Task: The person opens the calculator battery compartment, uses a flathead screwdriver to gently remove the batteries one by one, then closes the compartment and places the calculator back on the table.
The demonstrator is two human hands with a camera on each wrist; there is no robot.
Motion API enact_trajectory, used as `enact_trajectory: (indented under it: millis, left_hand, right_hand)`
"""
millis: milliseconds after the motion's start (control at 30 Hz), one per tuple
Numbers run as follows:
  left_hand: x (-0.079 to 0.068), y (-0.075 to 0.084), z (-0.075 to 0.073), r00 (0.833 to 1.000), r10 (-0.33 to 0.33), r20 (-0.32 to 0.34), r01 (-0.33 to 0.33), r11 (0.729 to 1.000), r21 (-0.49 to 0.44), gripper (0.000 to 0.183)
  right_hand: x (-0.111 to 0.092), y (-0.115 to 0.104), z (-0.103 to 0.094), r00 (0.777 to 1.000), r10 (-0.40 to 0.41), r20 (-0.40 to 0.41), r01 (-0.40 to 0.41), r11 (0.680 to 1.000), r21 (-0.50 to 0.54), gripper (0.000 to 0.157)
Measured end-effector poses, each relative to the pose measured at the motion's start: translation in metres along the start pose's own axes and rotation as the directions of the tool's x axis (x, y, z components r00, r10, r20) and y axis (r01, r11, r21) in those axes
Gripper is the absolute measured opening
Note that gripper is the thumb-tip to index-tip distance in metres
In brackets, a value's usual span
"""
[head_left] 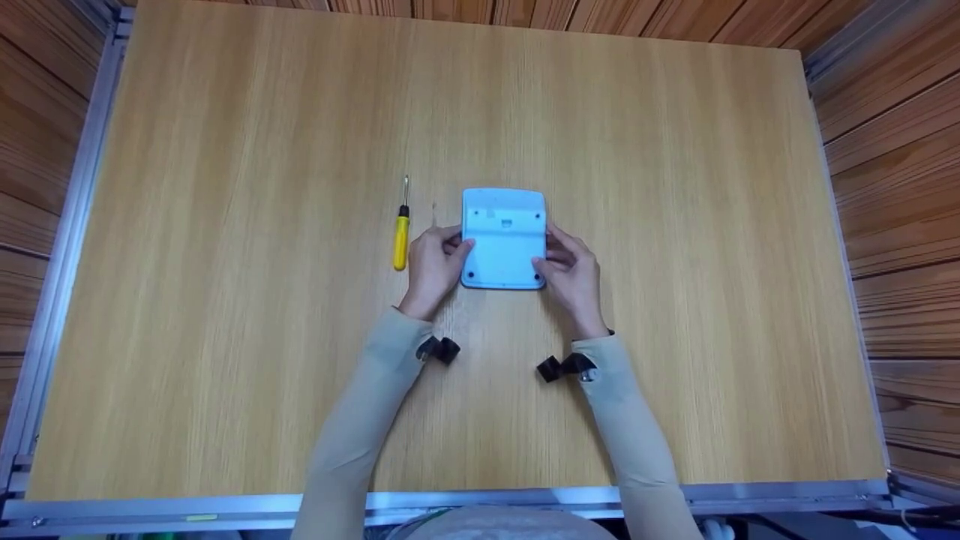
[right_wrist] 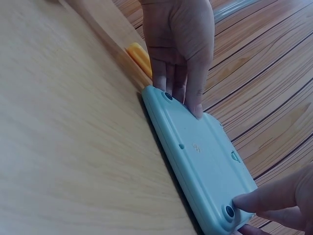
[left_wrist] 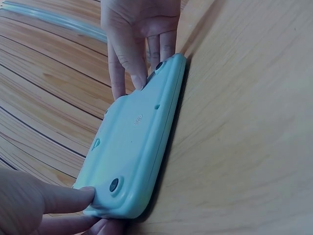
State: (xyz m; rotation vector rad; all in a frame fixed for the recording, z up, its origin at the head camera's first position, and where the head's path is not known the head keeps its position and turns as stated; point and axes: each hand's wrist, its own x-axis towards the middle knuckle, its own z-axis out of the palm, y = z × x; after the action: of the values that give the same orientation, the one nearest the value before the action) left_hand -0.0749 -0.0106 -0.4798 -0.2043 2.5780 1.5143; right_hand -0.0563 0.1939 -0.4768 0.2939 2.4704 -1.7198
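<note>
A light blue calculator [head_left: 504, 255] is underside up over the middle of the table, its back showing dark round feet, small holes and a latch. My left hand [head_left: 436, 262] pinches its left side, with the thumb on the back and the fingers at the edge. On the opposite side my right hand [head_left: 574, 271] grips in the same way, its thumb [right_wrist: 249, 200] beside a dark foot in the right wrist view. The calculator's face is hidden. Left of my left hand lies a yellow screwdriver [head_left: 401, 240], its metal shaft pointing away from me.
The wooden table [head_left: 675, 225] has a metal rail [head_left: 480, 501] along its near edge. Wood-plank walls [head_left: 900, 300] stand around it. A small black camera mount [head_left: 442, 350] sits on each wrist.
</note>
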Motion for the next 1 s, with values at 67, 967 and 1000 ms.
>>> enact_trajectory:
  millis: [67,967,1000]
  left_hand:
    - [-0.0001,0.0000,0.0000,1.000,-0.003,0.004,0.003,1.000,-0.003,0.034]
    - [0.0003,-0.0010,-0.0011,1.000,0.015,0.007,-0.015,1.000,-0.012,0.033]
    - [0.0003,-0.0007,-0.0012,1.000,0.011,0.007,-0.011,1.000,-0.009,0.033]
  right_hand:
    - [-0.0001,-0.0003,0.0001,1.000,-0.004,-0.006,0.004,1.000,0.008,0.058]
    - [-0.0007,0.0028,0.0014,1.000,-0.027,-0.011,0.027,0.999,-0.026,0.054]
    - [-0.0009,0.0028,0.0013,1.000,-0.028,-0.011,0.028,0.999,-0.028,0.054]
